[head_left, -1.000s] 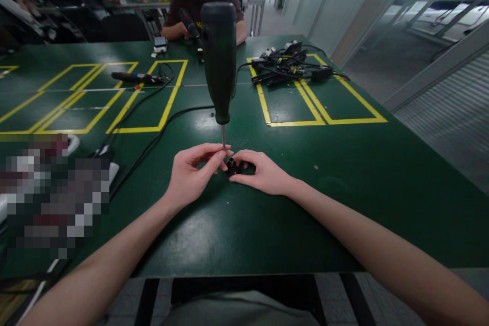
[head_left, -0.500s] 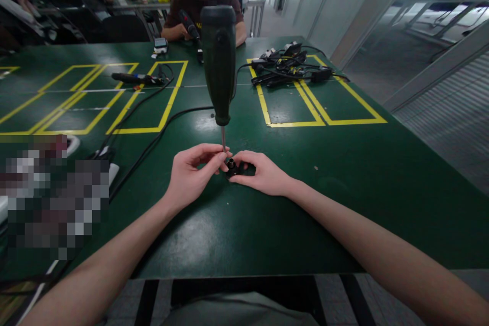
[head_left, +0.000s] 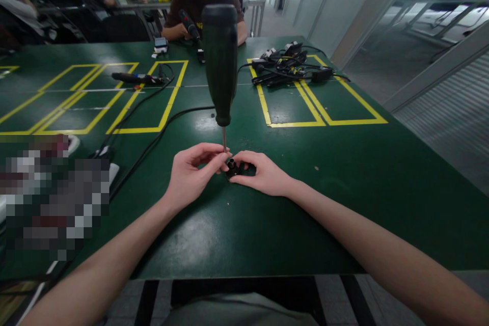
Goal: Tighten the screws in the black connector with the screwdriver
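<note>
A screwdriver (head_left: 220, 61) with a thick dark handle stands upright, its thin metal shaft pointing down. My left hand (head_left: 194, 170) pinches that shaft low down between thumb and fingertips; the tip is hidden by the fingers. Just to the right, a small round black part (head_left: 231, 169) with a brass-coloured ring on top rests at the table surface. My right hand (head_left: 263, 173) curls its thumb and fingers round this part from the right. The fingertips of both hands nearly meet there. What kind of part it is, I cannot make out.
The green table (head_left: 344, 214) bears yellow tape outlines. A bundle of black cables (head_left: 286, 66) lies at the back right, a corded black tool (head_left: 137, 79) at the back left. A black cable (head_left: 153, 142) runs across the left side. A person (head_left: 175, 15) sits opposite, holding a power screwdriver (head_left: 189, 25).
Both hands keep their hold and place. The screwdriver's handle has shifted very slightly to the right at the top.
</note>
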`<state>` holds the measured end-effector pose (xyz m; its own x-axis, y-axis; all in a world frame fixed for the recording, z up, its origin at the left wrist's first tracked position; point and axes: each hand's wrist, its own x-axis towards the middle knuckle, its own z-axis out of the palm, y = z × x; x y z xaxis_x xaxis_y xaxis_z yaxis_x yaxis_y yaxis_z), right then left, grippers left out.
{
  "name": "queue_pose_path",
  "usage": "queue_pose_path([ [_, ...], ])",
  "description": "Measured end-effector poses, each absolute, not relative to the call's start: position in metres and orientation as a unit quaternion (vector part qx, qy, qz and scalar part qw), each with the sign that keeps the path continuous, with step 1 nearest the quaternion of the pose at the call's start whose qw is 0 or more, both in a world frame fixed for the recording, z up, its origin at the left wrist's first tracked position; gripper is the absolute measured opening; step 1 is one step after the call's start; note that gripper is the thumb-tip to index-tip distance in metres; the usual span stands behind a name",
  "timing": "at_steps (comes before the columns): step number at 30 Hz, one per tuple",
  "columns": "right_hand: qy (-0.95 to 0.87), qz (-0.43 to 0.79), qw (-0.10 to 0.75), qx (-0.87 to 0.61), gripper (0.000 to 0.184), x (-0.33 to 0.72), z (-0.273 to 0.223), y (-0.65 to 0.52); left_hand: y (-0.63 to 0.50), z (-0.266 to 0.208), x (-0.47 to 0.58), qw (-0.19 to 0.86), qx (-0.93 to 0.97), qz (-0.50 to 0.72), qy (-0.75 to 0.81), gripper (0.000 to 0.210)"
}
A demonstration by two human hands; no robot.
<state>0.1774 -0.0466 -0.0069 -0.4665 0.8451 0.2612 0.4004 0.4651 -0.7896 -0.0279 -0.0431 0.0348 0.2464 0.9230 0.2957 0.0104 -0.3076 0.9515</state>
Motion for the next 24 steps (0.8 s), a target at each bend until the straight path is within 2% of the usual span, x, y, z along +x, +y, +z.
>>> queue_pose_path([
  [24, -0.787, 0.338, 0.337, -0.39, 0.023, 0.1769, -0.007, -0.0463, -0.0403, 0.0368, -0.0266, 0.492, 0.608, 0.504, 0.366, 0.014],
])
